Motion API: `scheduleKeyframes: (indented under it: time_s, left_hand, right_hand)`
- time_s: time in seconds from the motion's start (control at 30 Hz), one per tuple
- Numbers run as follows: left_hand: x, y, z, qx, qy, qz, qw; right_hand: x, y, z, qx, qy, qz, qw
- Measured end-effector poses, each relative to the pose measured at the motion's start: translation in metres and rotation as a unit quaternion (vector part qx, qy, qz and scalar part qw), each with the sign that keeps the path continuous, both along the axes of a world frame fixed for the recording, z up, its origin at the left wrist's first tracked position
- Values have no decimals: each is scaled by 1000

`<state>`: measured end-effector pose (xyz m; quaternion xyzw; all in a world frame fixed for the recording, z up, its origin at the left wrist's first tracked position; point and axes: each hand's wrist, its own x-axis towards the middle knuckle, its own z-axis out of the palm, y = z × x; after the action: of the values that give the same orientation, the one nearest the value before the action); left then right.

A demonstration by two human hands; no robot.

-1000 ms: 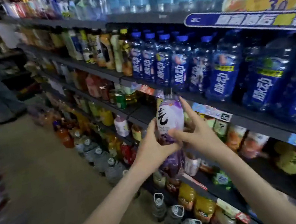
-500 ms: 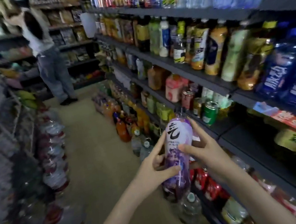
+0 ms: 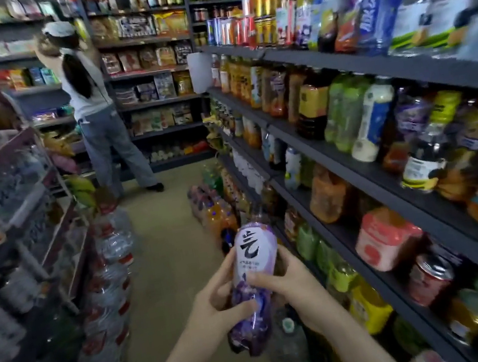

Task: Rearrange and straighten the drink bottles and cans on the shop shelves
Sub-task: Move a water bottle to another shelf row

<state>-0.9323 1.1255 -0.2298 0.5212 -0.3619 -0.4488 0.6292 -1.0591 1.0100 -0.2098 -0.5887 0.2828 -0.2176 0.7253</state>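
Shop aisle, shelves (image 3: 338, 65) on the right, left hand (image 3: 217, 306) and right hand (image 3: 292, 285) both wrap the bottle (image 3: 251, 257), held clear of them, so probably best slotting it in upright, label out.

Blurred shelf bottles (image 3: 374, 12) (upper right)

The bottle (image 3: 254, 275) you hold is deep purple low down, its label pale lilac with a bold black brush mark. The shelves (image 3: 370, 67) to your right are dark grey, the floor (image 3: 162, 255) beige. One blurred tub (image 3: 386, 240) there looks pink, perhaps with red print.
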Motion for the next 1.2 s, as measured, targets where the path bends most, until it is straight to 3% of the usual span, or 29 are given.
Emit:
scheduleKeyframes:
  time_s: [0.2,0.4,0.73,1.03,1.2]
  left_hand:
    - [147,-69,-6,35,-53,61,996]
    - [327,-171,-16,81,-119,106,984]
    - [496,-402,5,52,-247,-75,965]
    - [592,-606,17,15,-205,-206,957]
    - [636,-685,24,9,-216,-298,930]
  right_hand:
    - [139,-89,-9,53,20,-8,998]
    - [281,-199,-1,7,3,-108,994]
    - [418,-376,19,-61,-35,-283,957]
    - [522,-530,8,-101,-12,-372,923]
    - [570,-579,14,-95,13,-406,909]
